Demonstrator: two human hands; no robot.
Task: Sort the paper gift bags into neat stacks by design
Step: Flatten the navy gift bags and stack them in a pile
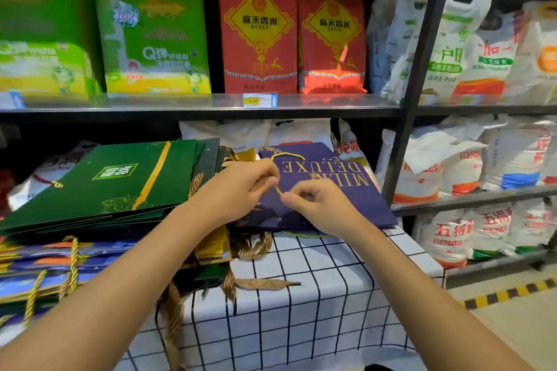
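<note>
A dark purple gift bag (340, 190) with gold "MILK DELUXE" lettering lies flat on the checked tablecloth (316, 295), its print upside down to me. Its gold cord handle (286, 156) loops across the top. My left hand (244, 181) and my right hand (319, 202) both pinch this cord over the bag's middle. To the left lies a stack of dark green gift bags (120, 181) with a gold stripe. Under and in front of them lie blue and orange bags (45, 265) with yellow cord handles.
Gold bags and braided ribbon handles (250, 250) spill between the stacks. A black metal shelf (211, 105) holds green and red rice packs above. White rice sacks (482, 159) fill the racks on the right. A yellow-black floor strip (512, 291) runs at lower right.
</note>
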